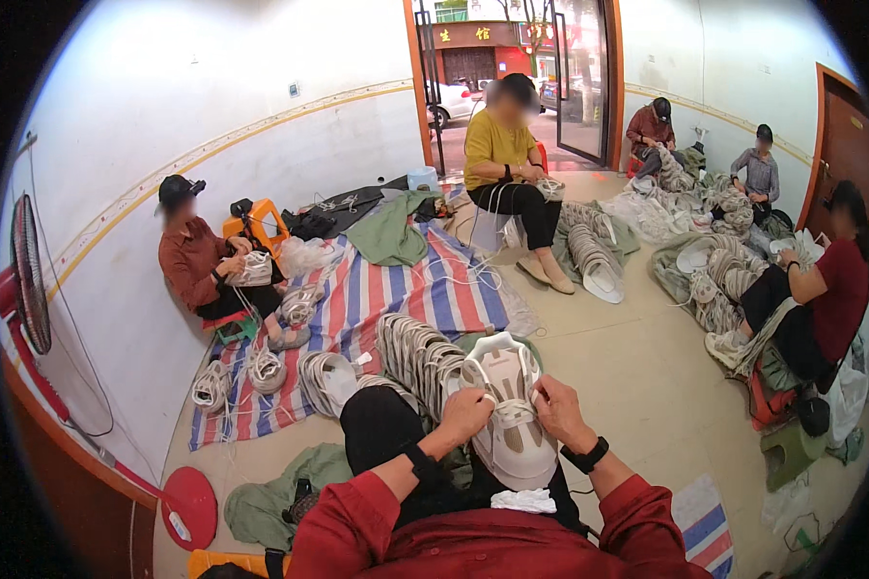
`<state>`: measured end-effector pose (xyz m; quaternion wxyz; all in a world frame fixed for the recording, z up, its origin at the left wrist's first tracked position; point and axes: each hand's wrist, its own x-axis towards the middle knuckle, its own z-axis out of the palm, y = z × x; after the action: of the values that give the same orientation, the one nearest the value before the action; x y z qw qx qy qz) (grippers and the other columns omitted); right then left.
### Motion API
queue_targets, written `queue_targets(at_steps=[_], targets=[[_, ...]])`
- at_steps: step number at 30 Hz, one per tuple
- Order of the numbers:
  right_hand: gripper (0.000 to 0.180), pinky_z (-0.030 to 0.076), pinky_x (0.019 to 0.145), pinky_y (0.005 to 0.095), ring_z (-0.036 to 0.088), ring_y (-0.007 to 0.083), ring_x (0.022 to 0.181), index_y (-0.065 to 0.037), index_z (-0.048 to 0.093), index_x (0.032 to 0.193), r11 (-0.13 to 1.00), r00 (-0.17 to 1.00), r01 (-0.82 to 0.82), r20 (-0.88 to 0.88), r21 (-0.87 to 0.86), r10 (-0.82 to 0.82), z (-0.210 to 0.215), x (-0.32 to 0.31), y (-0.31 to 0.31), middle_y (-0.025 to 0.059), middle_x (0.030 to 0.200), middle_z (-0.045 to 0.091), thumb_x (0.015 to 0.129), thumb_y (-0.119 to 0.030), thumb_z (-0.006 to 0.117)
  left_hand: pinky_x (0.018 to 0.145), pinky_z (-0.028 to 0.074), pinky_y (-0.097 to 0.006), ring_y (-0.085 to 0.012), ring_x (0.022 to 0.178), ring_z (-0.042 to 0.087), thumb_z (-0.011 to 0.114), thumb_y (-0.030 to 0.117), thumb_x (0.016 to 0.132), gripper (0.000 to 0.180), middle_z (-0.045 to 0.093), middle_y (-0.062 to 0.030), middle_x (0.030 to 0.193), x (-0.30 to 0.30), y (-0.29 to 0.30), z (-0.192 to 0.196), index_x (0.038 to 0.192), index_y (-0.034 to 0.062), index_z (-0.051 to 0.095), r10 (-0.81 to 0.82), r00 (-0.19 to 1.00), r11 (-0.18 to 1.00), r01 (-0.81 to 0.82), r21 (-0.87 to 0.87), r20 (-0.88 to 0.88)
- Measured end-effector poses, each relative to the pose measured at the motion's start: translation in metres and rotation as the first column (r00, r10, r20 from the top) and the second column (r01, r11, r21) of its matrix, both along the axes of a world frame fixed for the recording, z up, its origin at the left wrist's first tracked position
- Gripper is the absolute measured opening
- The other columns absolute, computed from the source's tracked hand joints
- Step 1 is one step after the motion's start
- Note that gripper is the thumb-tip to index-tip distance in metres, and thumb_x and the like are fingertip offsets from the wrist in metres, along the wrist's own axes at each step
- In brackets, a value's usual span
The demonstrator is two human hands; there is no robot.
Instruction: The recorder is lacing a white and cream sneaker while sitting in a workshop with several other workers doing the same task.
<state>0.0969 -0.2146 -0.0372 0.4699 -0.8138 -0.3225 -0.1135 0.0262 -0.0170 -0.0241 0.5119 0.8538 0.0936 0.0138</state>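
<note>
- Floor (613, 352): pale, glossy tile, stretching ahead and right of the fingers (543, 392).
- Striped sheet (357, 307), red-white-blue, rumpled on the floor ahead-left of the fingers.
- On sheet: two laced shoe uppers (266, 371) well left of the fingers; green cloth (391, 234) farther ahead-left.
- On floor: crumpled olive cloth (266, 510) and red round base (195, 499), left of the fingers, nearer the wearer; second striped piece (705, 531), right of and nearer than the fingers.
</note>
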Motion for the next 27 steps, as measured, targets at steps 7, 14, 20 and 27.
queue_targets(at_steps=[7, 14, 20, 27], targets=[[0.009, 0.047, 0.06, 0.0342, 0.058, 0.0253, 0.063, -0.002, 0.059, 0.09, 0.993, 0.994, -0.112, -0.005, -0.029, 0.112, 0.005, 0.007, -0.013, 0.0142, 0.073, 0.061, 0.082, -0.005, 0.056, 0.071, 0.046, -0.047, -0.0423, 0.078, 0.058, 0.051, 0.024, 0.078, 0.025, 0.062, -0.0223, 0.079, -0.004, 0.013, 0.004, 0.08, 0.0012, 0.06, -0.189, 0.966, 0.918, 0.111, 0.38, 0.174], [0.01, 0.049, 0.063, 0.0367, 0.06, 0.0309, 0.07, -0.004, 0.06, 0.091, 0.996, 0.99, -0.084, 0.112, -0.002, 0.084, 0.043, 0.022, -0.024, 0.0129, 0.081, 0.061, 0.081, -0.003, 0.06, 0.076, 0.047, -0.043, -0.0349, 0.086, 0.059, 0.056, 0.014, 0.078, 0.021, 0.061, -0.0153, 0.089, -0.008, 0.045, 0.055, 0.097, 0.0067, 0.058, -0.351, 0.857, 0.802, 0.067, 0.593, 0.377], [0.022, 0.041, 0.083, 0.0396, 0.052, 0.0285, 0.099, -0.009, 0.057, 0.093, 0.882, 0.801, -0.236, 0.432, -0.408, 0.414, 0.063, 0.016, 0.014, 0.0087, 0.095, 0.056, 0.071, -0.006, 0.062, 0.084, 0.04, -0.043, -0.0293, 0.093, 0.056, 0.064, 0.018, 0.074, 0.027, 0.057, -0.0109, 0.097, 0.015, 0.027, 0.058, 0.098, 0.0065, 0.059, -0.684, 0.676, 0.442, 0.084, 0.893, 0.275], [0.01, 0.038, 0.085, 0.0413, 0.052, 0.0231, 0.097, -0.009, 0.058, 0.083, 0.677, 0.663, -0.092, 0.462, -0.731, 0.589, 0.073, 0.025, 0.019, 0.0057, 0.09, 0.054, 0.073, -0.011, 0.059, 0.079, 0.042, -0.04, -0.0269, 0.088, 0.057, 0.068, 0.022, 0.066, 0.027, 0.056, -0.0093, 0.089, 0.02, 0.03, 0.063, 0.089, 0.0077, 0.062, -0.774, 0.633, 0.249, 0.313, 0.917, -0.006]])
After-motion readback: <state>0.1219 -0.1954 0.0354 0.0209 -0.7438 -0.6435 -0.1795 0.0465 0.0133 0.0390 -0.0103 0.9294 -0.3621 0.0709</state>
